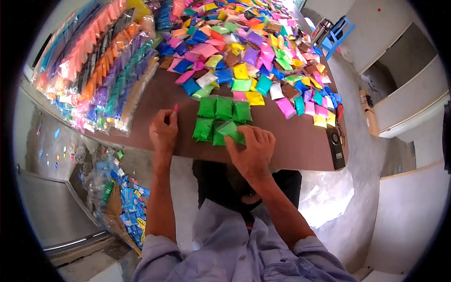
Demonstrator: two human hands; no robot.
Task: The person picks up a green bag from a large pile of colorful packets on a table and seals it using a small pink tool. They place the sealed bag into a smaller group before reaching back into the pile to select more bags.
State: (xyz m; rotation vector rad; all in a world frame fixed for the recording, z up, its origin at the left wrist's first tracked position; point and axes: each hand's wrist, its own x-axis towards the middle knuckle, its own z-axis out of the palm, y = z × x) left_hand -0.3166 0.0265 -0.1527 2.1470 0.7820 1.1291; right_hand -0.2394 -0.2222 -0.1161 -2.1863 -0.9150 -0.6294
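Small clear packets with bright green contents lie in two rows on the brown table in front of me. My right hand pinches one green packet by its edge, over the right end of the nearer row. To the left of the rows, my left hand is closed with its fingers curled. A slim pink object sticks up from its thumb and forefinger; its kind I cannot make out.
A big pile of coloured packets covers the table's far part. Bagged strips of packets fill the left side. A black device lies near the right edge. Behind it stand a metal flask and a blue chair.
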